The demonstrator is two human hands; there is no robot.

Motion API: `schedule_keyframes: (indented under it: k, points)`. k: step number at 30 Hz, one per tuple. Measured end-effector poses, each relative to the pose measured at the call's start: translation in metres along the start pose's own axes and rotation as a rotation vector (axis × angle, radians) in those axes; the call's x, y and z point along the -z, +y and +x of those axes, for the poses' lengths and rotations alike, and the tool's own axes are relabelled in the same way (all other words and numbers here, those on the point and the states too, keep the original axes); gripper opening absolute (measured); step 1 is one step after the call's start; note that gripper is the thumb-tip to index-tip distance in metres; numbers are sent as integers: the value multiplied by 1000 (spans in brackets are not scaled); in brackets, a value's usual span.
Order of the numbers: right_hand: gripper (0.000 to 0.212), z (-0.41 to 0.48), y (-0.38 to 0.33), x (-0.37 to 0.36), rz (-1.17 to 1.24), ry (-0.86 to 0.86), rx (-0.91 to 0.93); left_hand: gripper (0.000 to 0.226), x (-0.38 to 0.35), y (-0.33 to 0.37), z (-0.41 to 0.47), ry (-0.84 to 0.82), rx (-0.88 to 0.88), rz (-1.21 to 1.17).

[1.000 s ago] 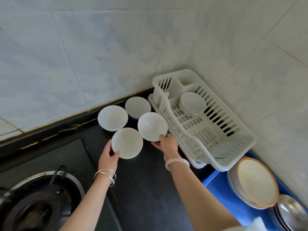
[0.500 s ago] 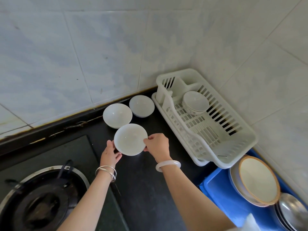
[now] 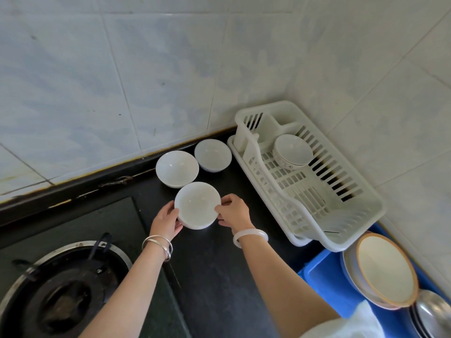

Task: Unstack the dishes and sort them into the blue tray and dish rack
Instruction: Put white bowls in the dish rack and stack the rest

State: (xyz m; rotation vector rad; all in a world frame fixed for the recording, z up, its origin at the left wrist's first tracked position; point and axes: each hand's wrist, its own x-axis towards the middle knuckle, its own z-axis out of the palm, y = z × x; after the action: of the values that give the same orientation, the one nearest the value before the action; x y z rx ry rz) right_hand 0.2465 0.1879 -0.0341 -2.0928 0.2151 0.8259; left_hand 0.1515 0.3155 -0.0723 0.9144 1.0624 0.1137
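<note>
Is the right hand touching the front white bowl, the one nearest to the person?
Touching. The head view shows the right hand pinching the rim of the front white bowl, thumb on its edge, no gap between them.

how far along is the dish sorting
Done: a patterned bowl sits in the dish rack, and plates lie in the blue tray. In hand: the left hand and right hand grip the near white bowl, seemingly nested in another. Left: the far-left bowl and far-right bowl sit unsorted by the wall.

Five bowls [image 3: 177,167], one dish rack [image 3: 317,229], one blue tray [image 3: 324,284].
</note>
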Motion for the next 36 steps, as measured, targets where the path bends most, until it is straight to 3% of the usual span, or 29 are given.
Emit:
schedule_keyframes:
  k: [3, 6, 13, 18, 22, 26, 31, 36]
  points:
    - [39, 2, 1, -1, 163, -151, -79, 38, -3, 5, -2, -1, 17, 3]
    - [44, 1, 1, 1, 148, -152, -43, 34, -6, 11, -10, -4, 17, 24]
    - [42, -19, -16, 55, 275, -53, 108, 26, -38, 47, -41, -134, -155, 124]
    - [42, -35, -40, 134, 145, 9, 190, 28, -100, 72, -65, -319, -205, 199]
    - [27, -33, -36, 194, 124, 64, 172, 23, -162, 72, -77, -447, -185, 257]
    - [13, -19, -17, 242, 198, 159, 82, 37, -223, 59, -83, -526, -115, 318]
    - [29, 15, 12, 277, 65, 301, -2, 41, -276, 27, -81, -569, -40, 498]
    - [51, 41, 38, 290, -99, 294, -28, 40, -309, 4, -62, -546, 14, 632]
